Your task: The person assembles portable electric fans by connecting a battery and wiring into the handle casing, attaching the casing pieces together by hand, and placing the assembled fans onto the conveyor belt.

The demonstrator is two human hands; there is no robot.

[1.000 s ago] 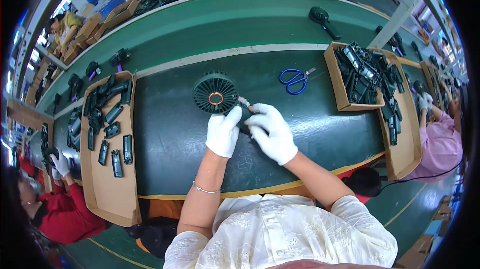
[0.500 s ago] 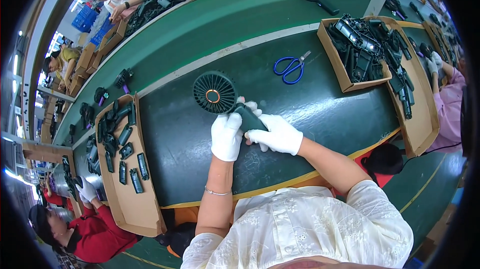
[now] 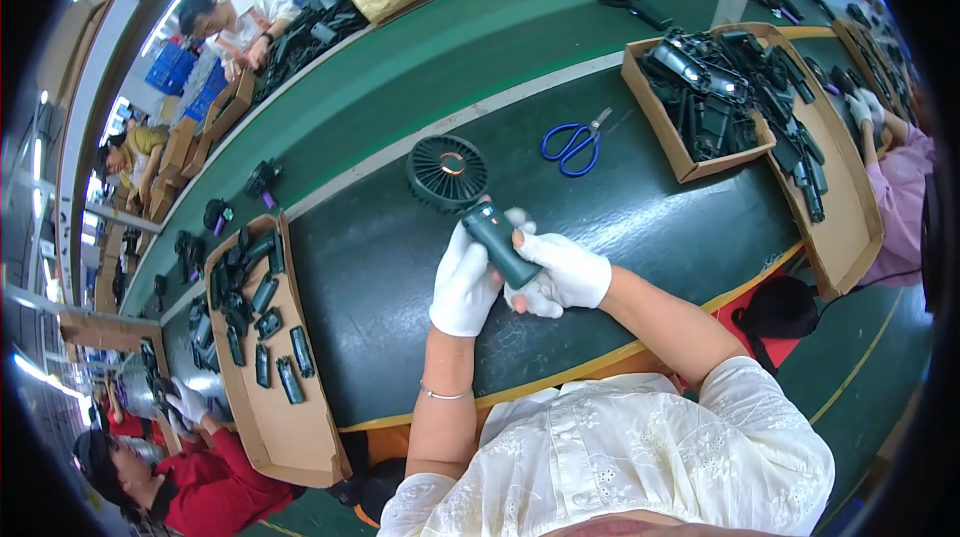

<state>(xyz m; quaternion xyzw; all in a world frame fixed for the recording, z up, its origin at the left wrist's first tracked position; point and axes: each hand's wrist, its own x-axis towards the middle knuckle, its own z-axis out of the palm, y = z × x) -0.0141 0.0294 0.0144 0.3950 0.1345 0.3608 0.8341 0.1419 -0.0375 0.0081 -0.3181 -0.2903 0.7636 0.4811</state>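
Observation:
A dark green handheld fan [image 3: 503,245] is held between my two white-gloved hands, over the dark table. Its round grille, with a copper-coloured ring at the centre, points away from me. My left hand [image 3: 464,282] wraps the handle from the left, just below the head. On the right side of the handle, my right hand [image 3: 565,272] grips with its thumb on the front, near the lower end. Some fingertips of the gloves are bare. Fingers behind the handle are partly hidden.
Blue-handled scissors [image 3: 574,148] lie beyond my hands. A cardboard tray [image 3: 290,437] with several handle parts stands left; a box [image 3: 690,175] heaped with dark parts sits right. Behind runs a green conveyor [image 3: 500,32] carrying fans. Co-workers sit on both sides.
The fan has turned in my hands, so the handle's front now faces up. My right hand has shifted its grip around the handle. The view has moved slightly.

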